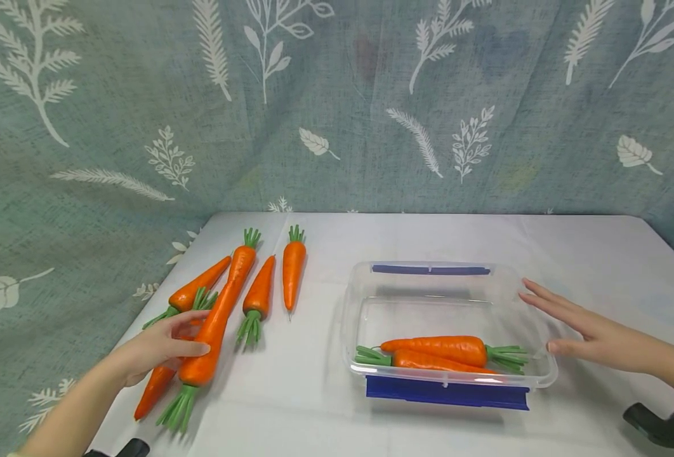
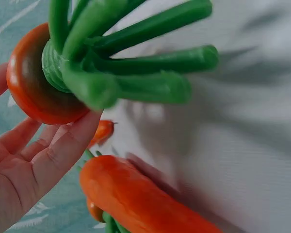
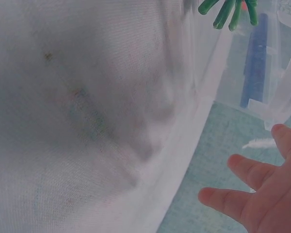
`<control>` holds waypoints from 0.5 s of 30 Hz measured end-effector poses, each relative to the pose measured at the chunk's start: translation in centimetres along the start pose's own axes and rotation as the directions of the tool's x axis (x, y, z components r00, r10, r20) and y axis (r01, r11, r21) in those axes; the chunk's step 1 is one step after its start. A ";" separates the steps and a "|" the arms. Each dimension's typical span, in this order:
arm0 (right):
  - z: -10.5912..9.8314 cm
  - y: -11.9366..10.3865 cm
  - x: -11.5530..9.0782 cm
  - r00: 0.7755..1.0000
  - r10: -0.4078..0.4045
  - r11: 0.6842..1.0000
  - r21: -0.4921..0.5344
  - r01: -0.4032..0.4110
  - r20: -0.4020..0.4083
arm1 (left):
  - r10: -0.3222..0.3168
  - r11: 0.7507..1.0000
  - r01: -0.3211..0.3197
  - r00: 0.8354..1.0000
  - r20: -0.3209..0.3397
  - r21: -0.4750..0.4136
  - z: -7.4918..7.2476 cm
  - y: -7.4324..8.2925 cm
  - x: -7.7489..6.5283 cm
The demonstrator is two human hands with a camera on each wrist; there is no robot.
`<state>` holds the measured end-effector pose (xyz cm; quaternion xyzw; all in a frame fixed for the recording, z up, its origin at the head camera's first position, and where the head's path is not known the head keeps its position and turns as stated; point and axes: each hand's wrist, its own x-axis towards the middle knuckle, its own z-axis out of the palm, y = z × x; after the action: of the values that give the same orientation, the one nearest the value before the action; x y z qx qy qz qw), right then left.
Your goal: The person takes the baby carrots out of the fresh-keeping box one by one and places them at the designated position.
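Backdrop: grey-green curtain (image 1: 337,127), white leaf print. Counter (image 1: 291,393): covered in white.

Left to right:
- Carrot (image 1: 157,390), partly hidden under the left hand, tip toward the near edge.
- Left hand (image 1: 162,349), thumb and fingers pinching the thick end of the held carrot (image 1: 202,365), whose green tops point toward the near edge.
- Second carrot (image 1: 200,285), just beyond the hand, tops at lower left.
- Third carrot (image 1: 242,261), tops at the far end, its lower part overlapped by the held one in the head view.
- Fourth carrot (image 1: 259,295), tops nearest, lying apart.
- Fifth carrot (image 1: 294,266), tops farthest, beside the fourth.
- Clear tub (image 1: 428,317), lidless, blue clips (image 1: 447,391) at front and back; inside, along the front wall, two carrots (image 1: 445,346) side by side, tops at opposite ends.
- Right hand (image 1: 605,333), fingers spread, at the tub's right side; contact cannot be told.
- Black object (image 1: 665,425), lower right, partly cut off.
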<state>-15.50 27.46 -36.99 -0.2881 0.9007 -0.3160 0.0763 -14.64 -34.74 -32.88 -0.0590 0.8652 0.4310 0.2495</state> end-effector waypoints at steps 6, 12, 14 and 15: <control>0.0 0.0 -0.1 1.000 -0.012 1.000 0.010 0.012 0.000 | -0.036 0.999 0.036 0.999 0.019 -0.003 0.4 -0.9 0.0; -0.1 -0.1 -0.1 1.000 -0.015 1.000 0.018 0.015 0.004 | -0.066 0.997 0.066 0.998 0.001 0.044 0.7 -1.4 0.2; -0.1 -0.1 -0.1 1.000 -0.017 1.000 0.014 0.017 0.003 | -0.074 0.996 0.074 0.997 0.002 0.053 0.7 -1.6 0.2; -0.1 -0.1 -0.1 1.000 -0.017 1.000 0.014 0.017 0.003 | -0.079 0.995 0.078 0.997 0.001 0.059 0.7 -1.7 0.2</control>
<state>-15.41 27.48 -36.90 -0.2955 0.8959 -0.3225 0.0771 -14.06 -35.24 -34.53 -0.0849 0.8741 0.3953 0.2694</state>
